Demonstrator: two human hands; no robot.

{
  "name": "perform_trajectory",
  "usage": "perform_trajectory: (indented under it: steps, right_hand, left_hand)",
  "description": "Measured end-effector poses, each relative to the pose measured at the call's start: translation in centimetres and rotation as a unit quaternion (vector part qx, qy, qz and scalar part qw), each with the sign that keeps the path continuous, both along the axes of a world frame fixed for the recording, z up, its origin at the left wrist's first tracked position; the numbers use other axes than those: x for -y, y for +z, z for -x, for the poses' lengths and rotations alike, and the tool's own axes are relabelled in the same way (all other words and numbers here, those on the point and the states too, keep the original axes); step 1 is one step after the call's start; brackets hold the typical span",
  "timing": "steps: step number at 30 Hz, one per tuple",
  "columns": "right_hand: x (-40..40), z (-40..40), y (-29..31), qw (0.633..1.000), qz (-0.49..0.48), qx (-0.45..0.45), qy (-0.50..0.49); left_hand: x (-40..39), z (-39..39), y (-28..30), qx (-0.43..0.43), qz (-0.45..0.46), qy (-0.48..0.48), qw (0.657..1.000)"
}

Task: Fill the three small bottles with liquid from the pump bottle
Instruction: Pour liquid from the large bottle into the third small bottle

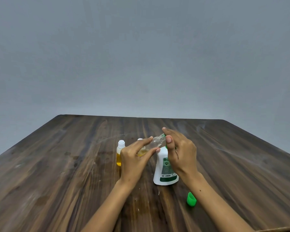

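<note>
One small clear plastic bottle (151,144) is pinched tilted in the left hand (134,158), mouth at the white pump bottle (165,166) on the desk (57,173); right hand (179,151) fingers press the pump, so I'd go slow and keep the mouth tight under the nozzle.

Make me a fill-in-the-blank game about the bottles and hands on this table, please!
1. The left hand holds a small clear bottle that is tilted, with a little liquid of the colour ______ at its bottom.
2. The right hand presses on top of the white pump bottle, which stands on the ______ table.
3. The loose cap lying near the right forearm is ______.
4. The small capped bottle standing left of the hands has a ______ cap.

Missing words: yellow; wooden; green; white
</note>
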State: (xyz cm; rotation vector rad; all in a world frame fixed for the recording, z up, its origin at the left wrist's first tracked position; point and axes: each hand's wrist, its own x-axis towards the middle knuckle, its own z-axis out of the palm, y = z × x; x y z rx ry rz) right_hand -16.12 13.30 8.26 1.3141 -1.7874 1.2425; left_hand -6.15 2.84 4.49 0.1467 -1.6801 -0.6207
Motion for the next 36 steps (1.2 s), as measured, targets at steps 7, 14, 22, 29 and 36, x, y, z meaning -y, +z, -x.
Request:
perform_trajectory:
  steps: [7,14,22,29,36]
  right_hand:
    - [-0.5,0.1,0.5,0.999,-0.032,-0.025,-0.003]
    - [-0.3,0.0,-0.1,0.999,-0.025,-0.025,-0.019]
    - [0.0,-0.2,-0.1,0.998,-0.032,-0.040,-0.034]
    - [-0.3,-0.1,1.0,0.997,-0.044,-0.054,-0.037]
    - [-0.5,-0.1,0.7,0.998,-0.045,-0.034,-0.020]
  left_hand:
    - [-0.2,-0.1,0.0,0.001,-0.006,-0.002,1.000]
    - [-0.2,-0.1,0.0,-0.003,0.003,-0.003,1.000]
    - [-0.1,-0.2,0.1,-0.008,0.002,-0.010,1.000]
    - [0.1,0.0,-0.2,-0.009,-0.004,-0.006,1.000]
    - [-0.2,-0.2,-0.1,-0.008,-0.003,-0.014,1.000]
